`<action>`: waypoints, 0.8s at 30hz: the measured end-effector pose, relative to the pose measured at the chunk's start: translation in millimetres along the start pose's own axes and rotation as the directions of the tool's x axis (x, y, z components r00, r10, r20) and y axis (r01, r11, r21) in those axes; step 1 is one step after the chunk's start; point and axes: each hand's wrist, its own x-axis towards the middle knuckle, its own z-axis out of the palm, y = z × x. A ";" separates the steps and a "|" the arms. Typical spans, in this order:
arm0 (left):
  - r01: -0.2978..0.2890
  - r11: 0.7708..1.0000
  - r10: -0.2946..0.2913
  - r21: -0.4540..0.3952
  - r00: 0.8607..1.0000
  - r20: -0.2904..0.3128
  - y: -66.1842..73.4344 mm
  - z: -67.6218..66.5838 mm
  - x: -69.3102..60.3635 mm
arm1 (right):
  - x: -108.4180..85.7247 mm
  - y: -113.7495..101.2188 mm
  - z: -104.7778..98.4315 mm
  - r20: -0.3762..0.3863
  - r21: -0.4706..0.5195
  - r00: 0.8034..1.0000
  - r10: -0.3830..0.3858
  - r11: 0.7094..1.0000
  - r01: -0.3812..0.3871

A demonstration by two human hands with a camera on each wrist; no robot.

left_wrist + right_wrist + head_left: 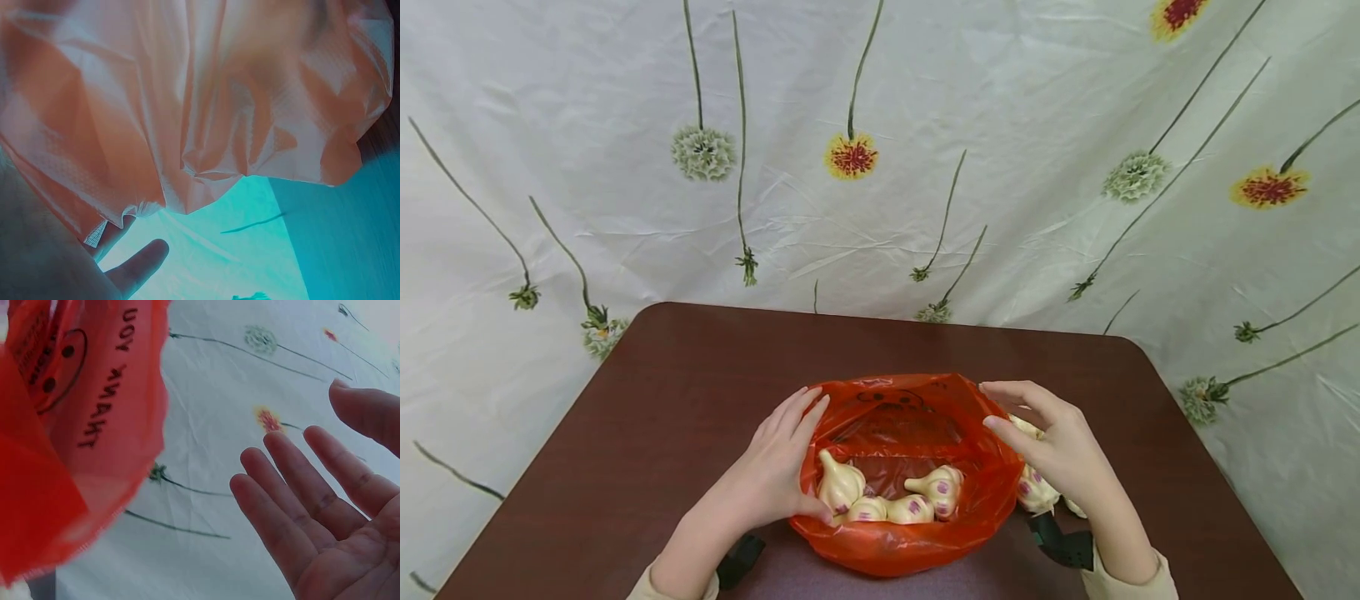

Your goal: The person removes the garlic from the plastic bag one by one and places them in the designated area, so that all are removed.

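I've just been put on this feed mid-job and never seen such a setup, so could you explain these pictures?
There is no robot here: you see a person's bare left hand and right hand. The head picture comes from a camera worn on the head, looking forward and down. The other two come from wrist cameras, one for each hand.

On the dark table sits an open red plastic bag with garlic bulbs inside. More garlic lies to the right of the bag, partly hidden by the right hand. Behind hangs a flowered cloth.

The left hand is spread at the bag's left edge. The right hand holds nothing; its wrist view shows its fingers apart from the bag.
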 end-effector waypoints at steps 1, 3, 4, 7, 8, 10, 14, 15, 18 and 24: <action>0.000 1.000 0.000 0.001 1.000 0.000 0.1 -0.1 -0.1 | 0.7 0.3 4.3 0.010 0.002 1.000 -0.004 1.000 0.004; 0.001 1.000 -0.001 0.001 1.000 0.000 0.1 -0.2 -0.2 | 1.6 2.4 13.1 0.039 0.013 0.999 0.010 1.000 -0.011; 0.001 1.000 -0.001 0.001 1.000 0.000 0.0 -0.2 -0.3 | 1.8 4.1 17.5 0.059 0.017 0.998 0.020 1.000 -0.021; 0.000 1.000 0.000 0.004 1.000 -0.003 0.2 -0.1 -0.5 | 2.6 10.2 29.9 0.128 0.041 0.988 0.082 0.995 -0.088; -0.001 1.000 0.001 0.006 1.000 -0.004 0.1 0.2 -0.5 | 3.1 12.7 33.8 0.150 0.045 0.984 0.100 0.993 -0.108; -0.001 1.000 0.001 0.005 1.000 -0.005 0.2 0.5 -0.4 | 4.2 17.5 40.9 0.186 0.045 0.975 0.120 0.991 -0.130; 0.001 1.000 -0.001 0.005 1.000 -0.010 0.0 1.0 -0.2 | 5.7 25.7 52.3 0.235 0.021 0.963 0.133 0.990 -0.142; 0.003 1.000 -0.003 0.003 1.000 -0.011 0.0 0.9 -0.2 | 5.7 27.1 54.6 0.247 0.016 0.959 0.138 0.989 -0.146; 0.002 1.000 -0.002 0.005 1.000 -0.015 -0.5 1.1 0.0 | 5.2 29.7 60.5 0.281 -0.001 0.946 0.163 0.986 -0.170; 0.001 1.000 -0.001 0.012 1.000 -0.013 -0.9 1.7 -0.4 | -1.4 34.8 70.1 0.319 -0.086 0.934 0.163 0.986 -0.143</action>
